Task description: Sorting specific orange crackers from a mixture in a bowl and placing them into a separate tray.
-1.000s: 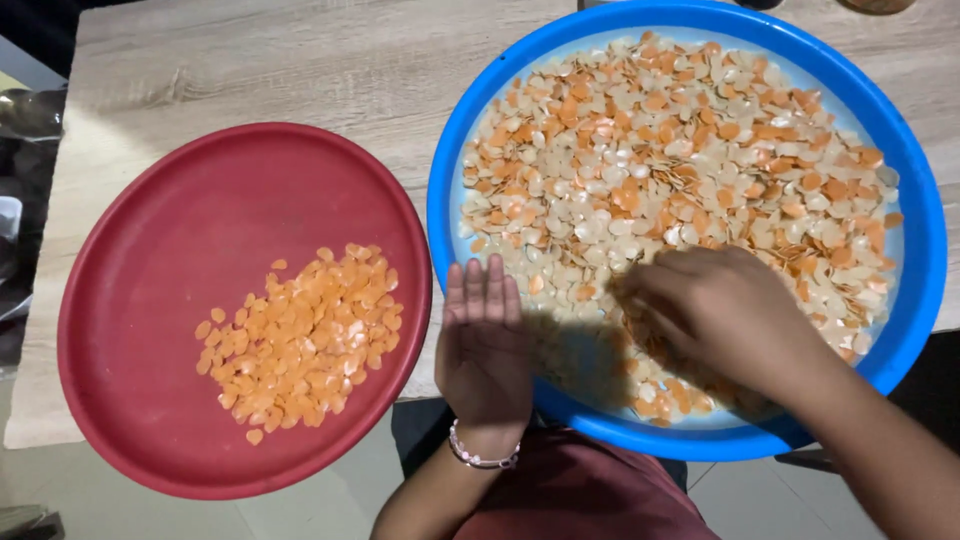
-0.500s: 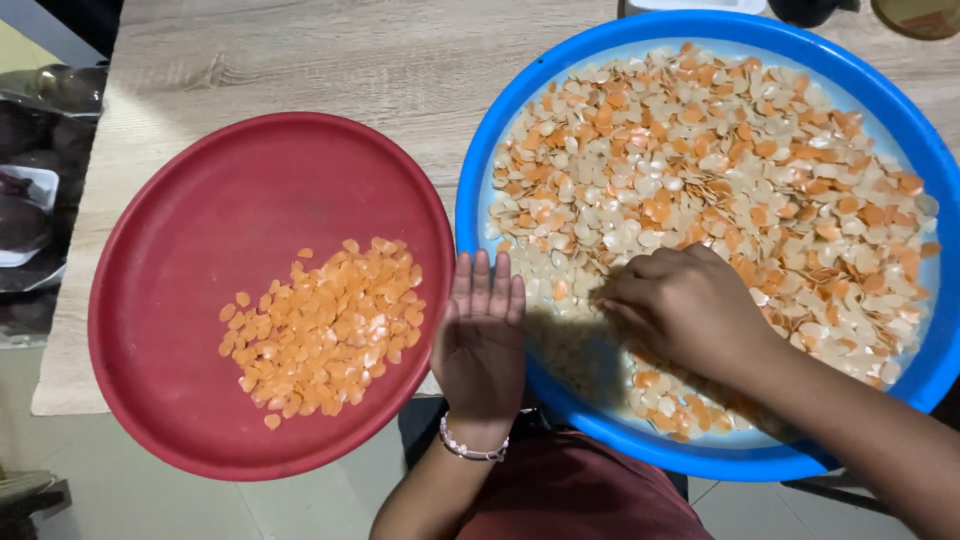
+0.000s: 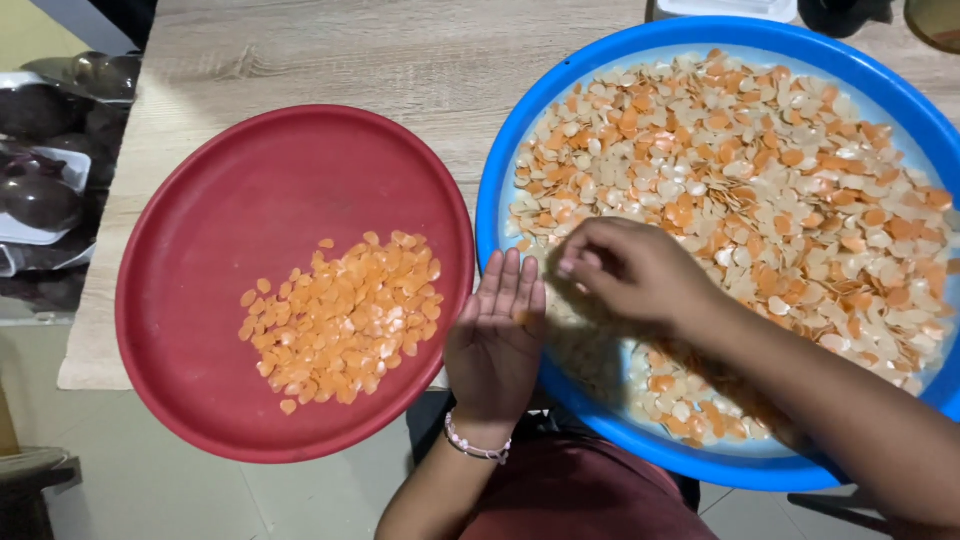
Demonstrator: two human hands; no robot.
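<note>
Seeds [image 3: 760, 200]: flat, oval, mixed cream and orange, spread in one loose layer across the blue tray [image 3: 490, 200]; thinner near the tray's near-left part, where bare pale floor shows under the right hand.

Orange seeds [image 3: 345, 315]: sorted heap, all one colour, lying right of centre in the red plate [image 3: 200, 240]; the plate's left half is bare.

Left hand [image 3: 497, 340]: palm up, fingers straight and pressed together, flat and open, held over the gap where the plate's rim meets the tray's rim. A beaded bracelet [image 3: 477, 445] circles the wrist. Whether a seed lies on the palm cannot be told.

Right hand [image 3: 635, 275]: inside the tray at its near-left part, fingertips [image 3: 575, 262] bunched together just beside the left fingertips; what the grip pinches is too blurred to tell.

Edges and room: plate and tray rims nearly touch. Both overhang the near edge of the wooden worktop [image 3: 380, 60]. Bare worktop lies beyond the plate. Dark objects [image 3: 45, 150] sit past the worktop's left edge.
</note>
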